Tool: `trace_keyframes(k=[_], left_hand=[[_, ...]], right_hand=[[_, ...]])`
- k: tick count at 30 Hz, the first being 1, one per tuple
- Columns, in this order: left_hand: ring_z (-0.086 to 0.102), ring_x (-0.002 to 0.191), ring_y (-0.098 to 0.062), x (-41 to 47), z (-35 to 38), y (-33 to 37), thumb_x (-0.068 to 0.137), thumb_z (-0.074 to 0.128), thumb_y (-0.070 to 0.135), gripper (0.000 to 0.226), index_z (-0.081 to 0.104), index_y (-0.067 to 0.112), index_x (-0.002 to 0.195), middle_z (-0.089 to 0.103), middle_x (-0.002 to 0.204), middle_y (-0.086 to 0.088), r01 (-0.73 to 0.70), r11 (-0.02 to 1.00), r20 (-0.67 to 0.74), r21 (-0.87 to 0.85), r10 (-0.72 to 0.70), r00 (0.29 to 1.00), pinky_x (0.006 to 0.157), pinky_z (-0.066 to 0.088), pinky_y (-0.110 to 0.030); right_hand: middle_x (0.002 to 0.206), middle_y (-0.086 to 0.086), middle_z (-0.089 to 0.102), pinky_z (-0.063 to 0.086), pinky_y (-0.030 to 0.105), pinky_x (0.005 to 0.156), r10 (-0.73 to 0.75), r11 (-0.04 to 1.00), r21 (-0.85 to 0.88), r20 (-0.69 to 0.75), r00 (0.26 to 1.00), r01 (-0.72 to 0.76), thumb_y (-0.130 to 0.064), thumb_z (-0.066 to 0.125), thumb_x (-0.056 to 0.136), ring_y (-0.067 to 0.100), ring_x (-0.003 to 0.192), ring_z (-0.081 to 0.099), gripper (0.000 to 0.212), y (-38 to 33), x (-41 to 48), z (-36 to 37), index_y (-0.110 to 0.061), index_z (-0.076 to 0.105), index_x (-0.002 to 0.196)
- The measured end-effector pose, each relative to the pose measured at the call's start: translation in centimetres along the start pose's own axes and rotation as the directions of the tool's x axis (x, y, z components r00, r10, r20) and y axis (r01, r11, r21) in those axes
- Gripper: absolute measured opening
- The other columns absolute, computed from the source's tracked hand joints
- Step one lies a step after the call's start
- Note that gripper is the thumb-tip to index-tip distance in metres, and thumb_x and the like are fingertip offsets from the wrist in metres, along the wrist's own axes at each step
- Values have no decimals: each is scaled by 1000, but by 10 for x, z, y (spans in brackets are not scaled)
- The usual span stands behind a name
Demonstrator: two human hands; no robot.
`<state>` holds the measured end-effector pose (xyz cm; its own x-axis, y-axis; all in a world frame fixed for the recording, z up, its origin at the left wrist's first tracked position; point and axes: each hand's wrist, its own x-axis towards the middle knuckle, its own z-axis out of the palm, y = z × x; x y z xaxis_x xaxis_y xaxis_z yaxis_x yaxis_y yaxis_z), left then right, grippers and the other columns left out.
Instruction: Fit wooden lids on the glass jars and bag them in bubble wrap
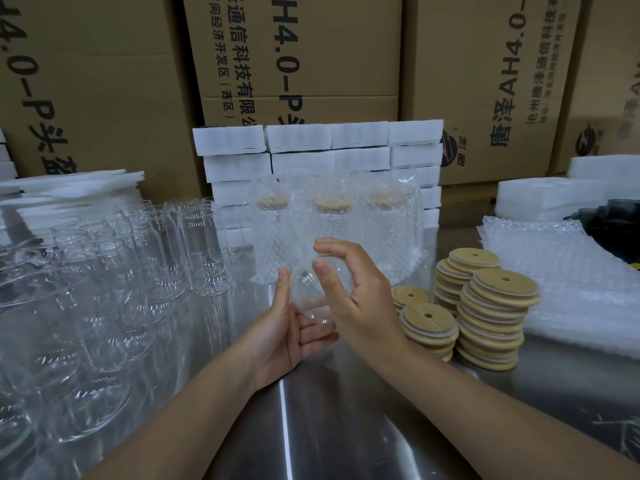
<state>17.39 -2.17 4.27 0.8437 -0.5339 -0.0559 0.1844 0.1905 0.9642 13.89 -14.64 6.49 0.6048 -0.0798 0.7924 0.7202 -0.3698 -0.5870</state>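
Left hand (pixel 281 336) sat at frame centre, palm up, cradling the base of a clear, lidless glass jar (pixel 313 289), thumb up along the jar's left side. Right hand (pixel 356 299) was at the same jar from the right, thumb and forefinger curved around its upper part; I couldn't tell whether they gripped the glass or only bracketed it. The jar was held just above the shiny steel tabletop (pixel 311 427).

Directly behind the hands I saw three jars already wearing wooden lids and sleeved in bubble wrap (pixel 332 223), standing upright in a row, touching or nearly so. Behind those, a wall of stacked white foam blocks (pixel 318 147), then brown printed cardboard cartons (pixel 311 57) across the top of the frame.

Left half of the frame: a dense cluster of bare clear glass jars (pixel 145 258), upright, no lids. More white foam sheets (pixel 72 185) piled in the upper left behind them.

Right of centre: stacks of round light-wood lids with a small hole in each (pixel 495 317), four piles close together, the nearest pile just beside my right wrist. Further right, a flat stack of bubble-wrap bags (pixel 554 271) lay on the table, with more white foam (pixel 554 195) behind it and a dark object (pixel 613 226) at the right edge, too cropped to identify.
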Motion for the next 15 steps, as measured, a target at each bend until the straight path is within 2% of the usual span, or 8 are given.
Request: trace_keyframes(k=[4, 7, 9, 13, 15], left_hand=[[72, 89, -23, -1, 3, 0, 76, 25, 77, 98, 53, 3, 134, 71, 100, -17, 16, 998, -23, -68, -18, 1000, 76, 57, -31], [71, 92, -25, 0, 5, -3, 90, 27, 69, 78, 45, 16, 143, 70, 103, -15, -2, 977, -2, -212, 2, 1000, 76, 57, -39], [71, 90, -27, 0, 5, -4, 93, 31, 65, 65, 46, 26, 142, 72, 104, -13, -23, 959, 15, -283, 28, 999, 71, 59, -41], [72, 83, -26, -3, 8, -1, 64, 58, 77, 75, 61, 32, 123, 72, 108, -14, -67, 963, 79, -262, 90, 993, 72, 59, -40], [71, 83, -23, -3, 10, -3, 55, 78, 71, 73, 68, 33, 116, 72, 110, -11, -114, 975, 85, -193, 132, 988, 71, 59, -39]], right_hand=[[113, -8, 62, 40, 22, 103, -30, 999, 40, -23, 999, 31, -20, 41, 94, 4, 119, 52, 29, 1, 0, -1, -12, 66, 106], [124, -15, 54, 28, 24, 111, 47, 995, 89, -17, 999, -45, -17, 40, 81, 1, 134, 36, 30, 0, 0, -2, -26, 61, 100], [136, -18, 43, 20, 24, 114, 118, 987, 110, 15, 993, -119, -18, 41, 78, -5, 139, 22, 35, 1, -2, 0, -34, 57, 105], [149, -19, 26, 21, 28, 118, 175, 978, 101, 77, 982, -183, -22, 48, 95, -10, 138, 19, 40, 3, -3, 5, -42, 43, 129], [149, -21, 25, 24, 28, 117, 176, 979, 92, 75, 981, -183, -22, 48, 99, -9, 138, 21, 45, 5, -1, 5, -44, 34, 136]])
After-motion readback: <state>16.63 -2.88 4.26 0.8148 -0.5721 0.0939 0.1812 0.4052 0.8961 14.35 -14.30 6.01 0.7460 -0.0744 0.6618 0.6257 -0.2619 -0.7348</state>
